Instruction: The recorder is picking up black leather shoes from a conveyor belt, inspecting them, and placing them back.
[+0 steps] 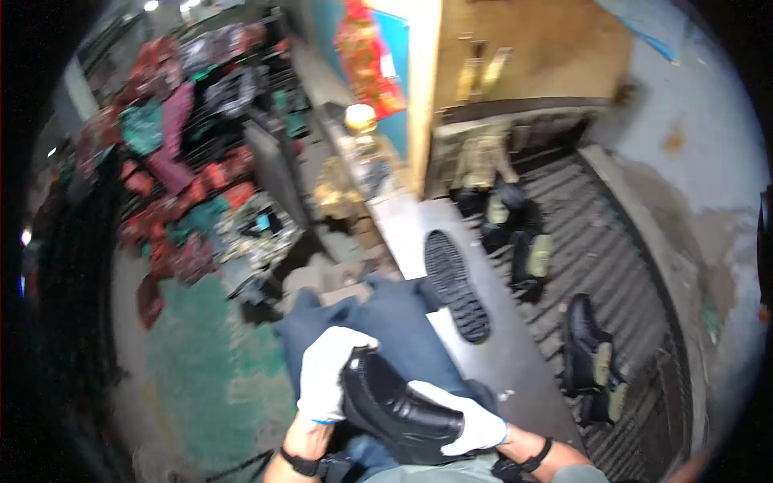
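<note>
A glossy black leather shoe [390, 406] is held above my lap, toe pointing up and to the left. My left hand [326, 366], in a white glove, is closed round the toe end. At the heel end my right hand [471, 423], also white-gloved, grips the shoe, its thumb laid along the upper. Just beyond my knees, a black ridged shoe sole [456, 286] lies tread up on the grey metal bench [523, 346]. Which fingers press under the held shoe is hidden.
On the right, a slatted dark conveyor [616, 241] carries several black shoes [581, 342] with pale insides. A clear bottle with a yellow cap [361, 121] stands beyond the bench. Red, green and black plastic bags [181, 153] pile up at the far left, above a green floor [201, 370].
</note>
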A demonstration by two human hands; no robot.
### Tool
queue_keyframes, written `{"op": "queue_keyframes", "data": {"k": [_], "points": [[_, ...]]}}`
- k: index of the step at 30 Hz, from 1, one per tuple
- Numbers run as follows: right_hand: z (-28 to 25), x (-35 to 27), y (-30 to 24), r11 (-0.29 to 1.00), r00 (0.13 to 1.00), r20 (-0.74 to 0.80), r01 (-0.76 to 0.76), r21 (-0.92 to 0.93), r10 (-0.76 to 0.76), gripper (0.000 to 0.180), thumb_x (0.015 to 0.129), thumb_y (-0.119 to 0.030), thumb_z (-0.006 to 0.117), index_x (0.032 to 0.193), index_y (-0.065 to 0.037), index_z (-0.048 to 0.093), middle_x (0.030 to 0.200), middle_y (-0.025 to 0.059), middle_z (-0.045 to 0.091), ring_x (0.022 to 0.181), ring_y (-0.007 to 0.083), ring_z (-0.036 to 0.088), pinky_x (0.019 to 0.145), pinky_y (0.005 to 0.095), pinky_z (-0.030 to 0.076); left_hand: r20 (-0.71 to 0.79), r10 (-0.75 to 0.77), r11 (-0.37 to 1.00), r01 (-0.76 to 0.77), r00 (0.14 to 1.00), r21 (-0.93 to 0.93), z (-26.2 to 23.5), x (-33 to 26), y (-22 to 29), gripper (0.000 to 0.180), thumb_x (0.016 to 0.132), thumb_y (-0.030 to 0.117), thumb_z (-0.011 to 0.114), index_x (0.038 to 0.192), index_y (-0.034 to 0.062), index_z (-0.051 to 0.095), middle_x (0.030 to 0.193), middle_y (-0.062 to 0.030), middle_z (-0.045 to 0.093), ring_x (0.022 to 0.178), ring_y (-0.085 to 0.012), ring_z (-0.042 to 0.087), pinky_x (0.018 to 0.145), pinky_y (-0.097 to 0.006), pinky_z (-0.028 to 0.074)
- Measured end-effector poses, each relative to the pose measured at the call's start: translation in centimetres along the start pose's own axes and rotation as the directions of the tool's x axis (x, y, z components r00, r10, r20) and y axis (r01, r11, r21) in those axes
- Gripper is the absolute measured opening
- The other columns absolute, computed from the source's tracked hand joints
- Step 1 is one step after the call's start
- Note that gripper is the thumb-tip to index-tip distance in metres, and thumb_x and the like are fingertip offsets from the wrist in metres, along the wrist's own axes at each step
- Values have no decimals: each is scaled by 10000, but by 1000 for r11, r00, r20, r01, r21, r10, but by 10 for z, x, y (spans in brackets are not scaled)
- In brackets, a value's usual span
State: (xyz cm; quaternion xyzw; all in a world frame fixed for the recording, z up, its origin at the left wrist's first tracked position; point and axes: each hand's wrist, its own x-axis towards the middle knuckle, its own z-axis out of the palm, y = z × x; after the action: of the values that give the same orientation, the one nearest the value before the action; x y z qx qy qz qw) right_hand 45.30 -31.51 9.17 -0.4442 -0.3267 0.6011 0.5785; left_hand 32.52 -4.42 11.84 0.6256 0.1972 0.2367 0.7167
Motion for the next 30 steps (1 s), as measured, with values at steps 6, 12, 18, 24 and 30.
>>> {"op": "queue_keyframes", "data": {"k": [6,12,18,24,30], "points": [[-31,-83,-3,912,912,-409,191,364,-27,1291,750,-123,958,1795,54,222,1760,196,494,1597,281,521,1392,472,308,153,54,972,-87,987,220,81,46,-28,531,1223,361,498,1583,-8,624,1529,-147,706,1344,-238,684,1190,-371,504],[-167,-157,-20,951,392,-919,267,154,38,388,831,1,793,1206,19,695,1046,92,724,929,216,721,866,367,597,655,-34,514,-549,755,659,168,63,-113,428,1075,360,712,1345,27,704,1349,-218,726,1243,-386,719,1064,-494,576],[-262,-99,-24,615,33,-922,-736,-283,-385,861,822,-113,783,1641,-43,526,1356,319,719,1287,507,682,1132,529,556,565,-81,307,-519,821,798,211,95,-140,95,992,162,670,1060,109,708,1015,-140,719,949,-371,722,840,-495,589],[-236,-15,-1,412,198,-690,-677,-610,-696,989,832,-125,799,1732,-23,402,1666,367,453,1532,544,446,1301,611,365,570,267,486,-619,777,617,109,72,-2,221,907,160,767,1111,82,729,976,-173,690,909,-400,701,809,-521,557],[-382,25,21,990,254,-957,13,-138,-137,726,773,-110,919,1445,-22,659,1235,118,754,1103,312,730,1024,441,599,879,-124,519,-725,460,452,31,-33,14,823,656,315,1099,1323,42,702,1345,-183,698,1235,-338,734,1084,-460,583]]}}
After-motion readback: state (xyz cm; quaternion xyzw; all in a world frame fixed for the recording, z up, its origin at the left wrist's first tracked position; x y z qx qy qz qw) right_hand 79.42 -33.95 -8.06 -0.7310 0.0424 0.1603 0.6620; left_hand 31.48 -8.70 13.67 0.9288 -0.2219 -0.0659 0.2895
